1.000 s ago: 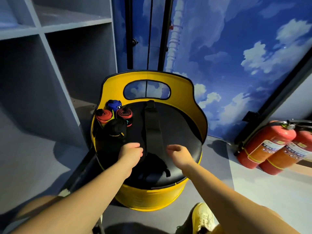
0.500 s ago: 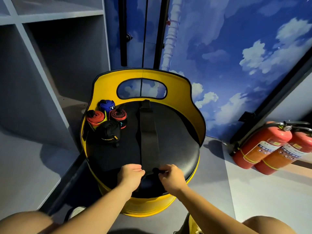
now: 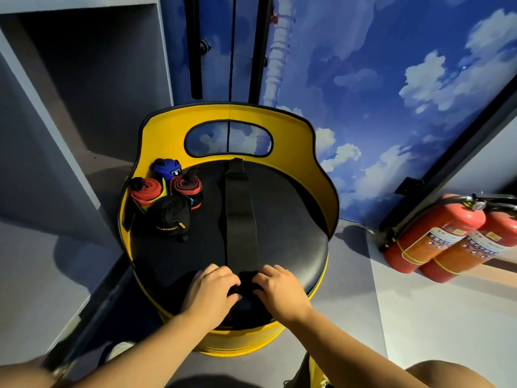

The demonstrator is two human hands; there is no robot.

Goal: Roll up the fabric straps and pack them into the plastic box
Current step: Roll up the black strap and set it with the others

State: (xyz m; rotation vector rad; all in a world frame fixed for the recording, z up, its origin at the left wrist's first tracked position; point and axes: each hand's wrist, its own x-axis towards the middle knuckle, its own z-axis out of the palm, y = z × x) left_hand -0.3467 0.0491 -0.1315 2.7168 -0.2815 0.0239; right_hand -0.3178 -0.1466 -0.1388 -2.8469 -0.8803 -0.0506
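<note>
A long black fabric strap lies flat down the middle of the round black seat of a yellow barrel chair. Its near end is bunched into a small roll at the seat's front. My left hand and my right hand grip that roll from either side, fingers curled over it. Several finished rolls stand at the seat's back left: a blue one, two red-and-black ones and a black one. No plastic box is in view.
The chair's yellow backrest curves round the seat's far side. Grey shelving stands at the left. Two red fire extinguishers lie on the floor at the right, against a sky-painted wall.
Both hands came together at the strap's near end and took hold of it. The end, flat a second ago, is now bunched into a small roll between them.
</note>
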